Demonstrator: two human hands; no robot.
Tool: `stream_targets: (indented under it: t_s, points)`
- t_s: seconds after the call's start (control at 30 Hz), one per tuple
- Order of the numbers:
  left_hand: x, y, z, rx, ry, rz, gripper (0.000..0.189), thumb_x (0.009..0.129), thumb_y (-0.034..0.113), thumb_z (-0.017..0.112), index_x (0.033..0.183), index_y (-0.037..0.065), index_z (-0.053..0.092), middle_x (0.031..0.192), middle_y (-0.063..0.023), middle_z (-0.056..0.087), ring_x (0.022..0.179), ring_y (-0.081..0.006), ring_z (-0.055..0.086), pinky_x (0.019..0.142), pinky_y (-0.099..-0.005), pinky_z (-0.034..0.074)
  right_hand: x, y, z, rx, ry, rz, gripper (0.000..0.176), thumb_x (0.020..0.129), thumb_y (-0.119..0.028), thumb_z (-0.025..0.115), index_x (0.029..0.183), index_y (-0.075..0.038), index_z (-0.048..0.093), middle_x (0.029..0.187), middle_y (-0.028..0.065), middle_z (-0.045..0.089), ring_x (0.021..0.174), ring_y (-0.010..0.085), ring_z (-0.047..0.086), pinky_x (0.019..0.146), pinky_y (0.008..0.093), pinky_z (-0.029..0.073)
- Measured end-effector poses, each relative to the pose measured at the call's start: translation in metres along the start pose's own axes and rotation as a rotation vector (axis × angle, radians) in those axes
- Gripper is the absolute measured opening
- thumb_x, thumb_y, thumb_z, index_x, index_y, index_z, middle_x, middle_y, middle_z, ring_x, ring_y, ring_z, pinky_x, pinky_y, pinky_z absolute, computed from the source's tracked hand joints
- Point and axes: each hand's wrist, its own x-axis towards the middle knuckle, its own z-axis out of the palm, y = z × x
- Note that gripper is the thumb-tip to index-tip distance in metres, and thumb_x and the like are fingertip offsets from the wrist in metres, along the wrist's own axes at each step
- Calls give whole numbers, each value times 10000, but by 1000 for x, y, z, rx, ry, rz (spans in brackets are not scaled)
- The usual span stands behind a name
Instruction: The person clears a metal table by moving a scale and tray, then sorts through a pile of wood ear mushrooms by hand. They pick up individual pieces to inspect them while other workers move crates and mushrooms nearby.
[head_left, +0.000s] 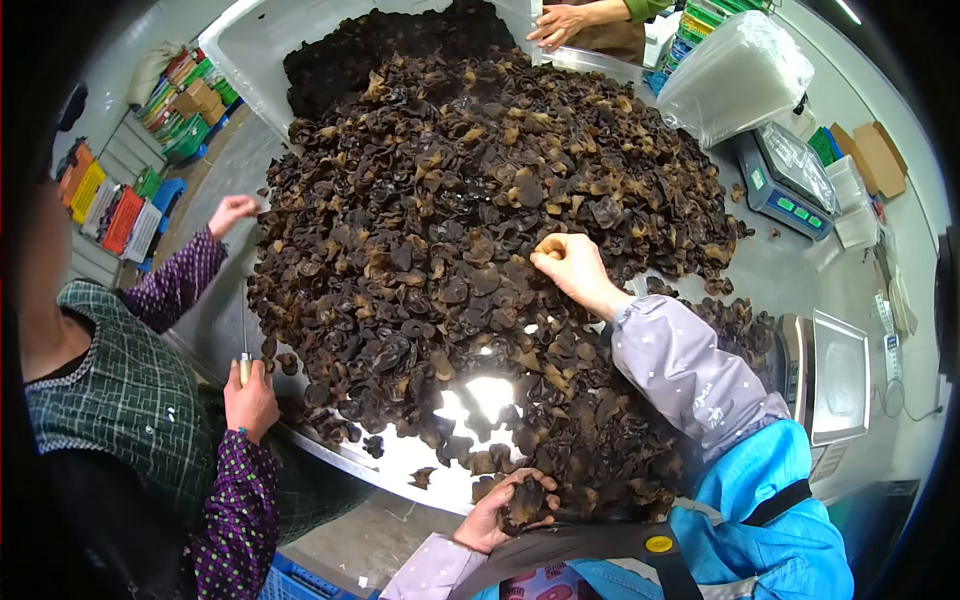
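A big heap of dark brown wood ear mushrooms (pixel 450 200) covers most of the metal table. Low in the view, near the table's front edge, my left hand (pixel 495 520) is closed round a small clump of wood ear mushrooms (pixel 525 503). Over the middle right of the heap reaches my right hand (pixel 578 270), its fingers curled together in a pinch just above the mushrooms. Whatever those fingertips hold, if anything, is hidden. Both my arms wear pale lavender sleeves.
On the left, a co-worker's hand (pixel 250 400) grips a knife (pixel 245 370); the other hand (pixel 232 213) is beside the heap. Another person's hand (pixel 560 25) rests at the back. A digital scale (pixel 790 205), plastic bags (pixel 740 75) and a second scale (pixel 838 375) stand right.
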Motion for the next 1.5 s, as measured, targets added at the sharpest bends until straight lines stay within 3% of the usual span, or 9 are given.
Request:
stream_targets:
  t_s: [0.23,0.33,0.57,0.77,0.9,1.03,1.23,1.4,1.5]
  points:
    - [1,-1,-2,-11,-19,-2,517,834,272,616,1237,38,391,1199,-159,460,1073,-319,498,891,-467,473,-33,-8,-29,779,-216,295,73,861,-142,601,855,-73,579,649,-56,491,520,40,434,483,205,413]
    - [1,0,-6,-9,-34,10,512,838,273,611,1236,38,391,1197,-160,460,1079,-324,498,892,-471,478,-57,-19,-36,748,-325,268,97,870,-148,595,826,-65,575,655,-46,510,531,44,454,495,211,430]
    - [-5,-3,-15,-87,82,81,507,870,308,540,1278,44,396,1261,-180,462,1145,-366,481,919,-519,458,-159,-37,-10,88,-970,-351,136,823,-173,617,833,-39,597,703,36,598,652,130,596,556,301,473]
    - [-14,-10,-24,22,238,90,545,854,348,542,1289,44,418,1271,-205,481,1165,-380,482,968,-579,394,-198,-24,17,-364,-554,-739,147,686,-159,632,717,-37,557,680,91,581,678,288,615,532,401,458]
    - [-19,-11,-22,-285,110,97,463,866,305,547,1234,39,457,1226,-202,502,1131,-369,507,933,-550,442,-193,-36,11,-233,-658,-696,267,686,-186,650,867,-36,523,708,96,584,674,284,618,522,395,462]
    - [-24,-8,-10,-54,145,122,432,859,269,572,1207,33,471,1209,-198,500,1113,-351,517,910,-532,468,-143,-57,-4,-295,-683,-567,349,741,-265,652,1004,-71,531,761,111,600,712,298,625,585,405,500]
    - [-20,-6,-9,2,95,93,449,853,246,589,1217,28,443,1213,-209,481,1126,-336,506,913,-530,469,-25,-26,16,-449,-59,-623,506,736,-277,664,1171,-80,499,1098,126,545,1018,299,518,832,387,446]
    - [-19,-4,-4,34,124,84,469,852,257,586,1227,22,431,1197,-204,480,1110,-320,512,901,-526,479,-62,-3,34,-772,-446,-639,620,679,-428,686,1212,-184,486,1241,108,442,1117,341,446,952,626,292]
    - [-18,-3,1,56,150,91,491,852,266,583,1240,19,412,1178,-200,473,1091,-310,517,894,-520,487,-102,3,5,-638,-608,-685,514,656,-358,729,1103,-165,565,1167,82,460,1047,322,465,847,450,422]
